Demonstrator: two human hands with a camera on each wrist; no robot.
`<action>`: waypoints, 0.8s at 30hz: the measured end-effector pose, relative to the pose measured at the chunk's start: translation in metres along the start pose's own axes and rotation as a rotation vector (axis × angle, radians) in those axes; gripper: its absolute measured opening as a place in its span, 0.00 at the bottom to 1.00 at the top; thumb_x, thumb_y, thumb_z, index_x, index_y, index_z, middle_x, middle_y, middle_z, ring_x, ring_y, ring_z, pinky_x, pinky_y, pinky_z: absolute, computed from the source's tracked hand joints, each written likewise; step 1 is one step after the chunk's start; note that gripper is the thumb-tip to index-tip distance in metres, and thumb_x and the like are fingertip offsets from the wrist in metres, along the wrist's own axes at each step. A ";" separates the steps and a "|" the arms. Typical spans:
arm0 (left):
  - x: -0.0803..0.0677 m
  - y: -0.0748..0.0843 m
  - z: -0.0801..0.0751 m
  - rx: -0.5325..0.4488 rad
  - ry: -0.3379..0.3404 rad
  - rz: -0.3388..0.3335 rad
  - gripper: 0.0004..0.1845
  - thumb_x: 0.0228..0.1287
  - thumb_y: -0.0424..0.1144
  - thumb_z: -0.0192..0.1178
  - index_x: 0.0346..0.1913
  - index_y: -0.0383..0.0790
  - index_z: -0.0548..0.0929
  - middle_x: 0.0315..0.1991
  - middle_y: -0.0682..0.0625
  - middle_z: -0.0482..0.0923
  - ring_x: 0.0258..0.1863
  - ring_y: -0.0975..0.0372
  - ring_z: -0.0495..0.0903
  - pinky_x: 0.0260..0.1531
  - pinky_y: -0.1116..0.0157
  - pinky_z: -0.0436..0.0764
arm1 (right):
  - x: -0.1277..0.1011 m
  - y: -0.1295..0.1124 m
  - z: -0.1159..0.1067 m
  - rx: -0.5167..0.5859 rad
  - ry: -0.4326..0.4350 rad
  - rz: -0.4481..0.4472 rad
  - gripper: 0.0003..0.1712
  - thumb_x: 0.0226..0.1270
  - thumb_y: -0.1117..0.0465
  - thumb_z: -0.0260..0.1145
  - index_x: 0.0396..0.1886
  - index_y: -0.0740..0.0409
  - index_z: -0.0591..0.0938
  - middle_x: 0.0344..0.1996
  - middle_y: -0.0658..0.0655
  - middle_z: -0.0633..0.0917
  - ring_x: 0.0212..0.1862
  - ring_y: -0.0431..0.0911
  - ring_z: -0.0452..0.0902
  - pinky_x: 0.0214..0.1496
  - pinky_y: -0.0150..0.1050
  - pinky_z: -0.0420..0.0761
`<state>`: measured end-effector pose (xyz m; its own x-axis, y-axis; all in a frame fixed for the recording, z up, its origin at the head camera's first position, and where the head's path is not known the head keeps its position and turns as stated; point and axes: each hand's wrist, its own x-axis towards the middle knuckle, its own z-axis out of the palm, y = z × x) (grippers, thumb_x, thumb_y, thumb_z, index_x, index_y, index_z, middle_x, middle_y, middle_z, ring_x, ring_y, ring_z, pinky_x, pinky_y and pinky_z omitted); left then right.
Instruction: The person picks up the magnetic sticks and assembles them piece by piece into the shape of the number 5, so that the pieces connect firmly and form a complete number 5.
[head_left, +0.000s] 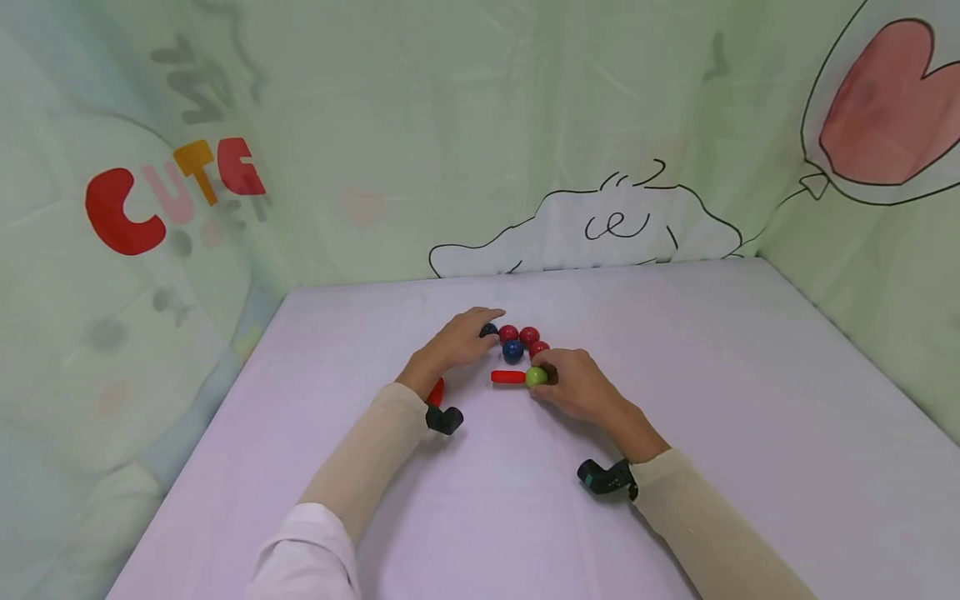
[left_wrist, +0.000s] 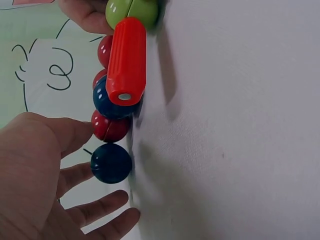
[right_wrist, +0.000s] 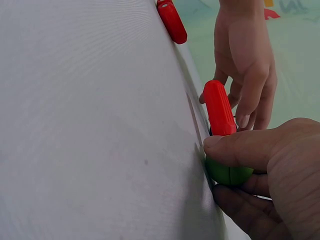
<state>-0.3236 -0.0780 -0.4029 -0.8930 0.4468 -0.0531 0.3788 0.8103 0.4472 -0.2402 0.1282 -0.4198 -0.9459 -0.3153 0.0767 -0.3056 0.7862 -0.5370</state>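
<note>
Reaching over a table under a pale lilac cloth [head_left: 480, 525], two bare hands appear in the head view, each arm in a beige sleeve [head_left: 367, 454] with one black wrist camera [head_left: 604, 477]. Near the middle of the table are six glossy round balls: three red balls [head_left: 529, 336], two dark blue balls [head_left: 513, 351] and one lime-green ball [head_left: 536, 377]. The right hand [head_left: 576, 385] pinches the green ball between thumb and fingers; a straight red handle [head_left: 508, 377] extends leftward from that ball. The left hand [head_left: 459, 340] is loose, its fingers extended around the leftmost blue ball. A second red piece [head_left: 437, 392] shows partly behind the left wrist. Behind the table hangs a pale green curtain [head_left: 450, 125] bearing four colourful letters [head_left: 125, 212] and one pink heart [head_left: 885, 104].

From the left wrist, all six balls are visible, along with one ridged red handle ending in a small grey tip. The left fingers are spread apart beside the lowest blue ball; the thumb tip meets the edge of one red ball in the picture, though I cannot tell whether they touch.

From the right wrist, two red pieces show: one rising from the green ball, which the right thumb and fingers grasp, and another lying farther off on the cloth. The left hand hangs just beyond the nearer handle.
</note>
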 end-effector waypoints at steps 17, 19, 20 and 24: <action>0.004 -0.004 0.007 -0.007 0.032 -0.115 0.23 0.63 0.35 0.59 0.62 0.46 0.74 0.60 0.50 0.72 0.63 0.55 0.67 0.60 0.55 0.68 | -0.001 0.001 0.004 0.022 -0.006 0.015 0.20 0.53 0.59 0.74 0.46 0.55 0.80 0.34 0.51 0.80 0.39 0.47 0.72 0.44 0.40 0.77; 0.003 -0.005 0.007 -0.024 0.037 -0.124 0.23 0.63 0.36 0.59 0.61 0.46 0.74 0.60 0.50 0.72 0.63 0.55 0.67 0.60 0.55 0.68 | -0.001 0.001 0.004 0.021 -0.007 0.015 0.20 0.53 0.58 0.74 0.46 0.55 0.80 0.34 0.51 0.80 0.39 0.47 0.73 0.44 0.40 0.78; 0.003 -0.006 0.007 -0.034 0.041 -0.126 0.23 0.63 0.36 0.59 0.61 0.47 0.74 0.60 0.50 0.72 0.62 0.55 0.67 0.60 0.55 0.68 | 0.000 0.001 0.004 0.021 -0.006 0.017 0.20 0.53 0.58 0.74 0.46 0.56 0.80 0.34 0.52 0.80 0.39 0.47 0.73 0.44 0.40 0.78; -0.002 -0.007 0.006 -0.059 0.066 -0.107 0.22 0.62 0.36 0.60 0.60 0.46 0.74 0.59 0.49 0.73 0.61 0.56 0.68 0.60 0.56 0.69 | 0.001 0.000 0.003 0.016 0.003 0.027 0.20 0.53 0.58 0.74 0.46 0.55 0.80 0.34 0.52 0.80 0.39 0.47 0.73 0.44 0.40 0.78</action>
<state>-0.3233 -0.0819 -0.4116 -0.9423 0.3315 -0.0455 0.2673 0.8275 0.4938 -0.2408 0.1268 -0.4220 -0.9541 -0.2925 0.0649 -0.2785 0.7859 -0.5520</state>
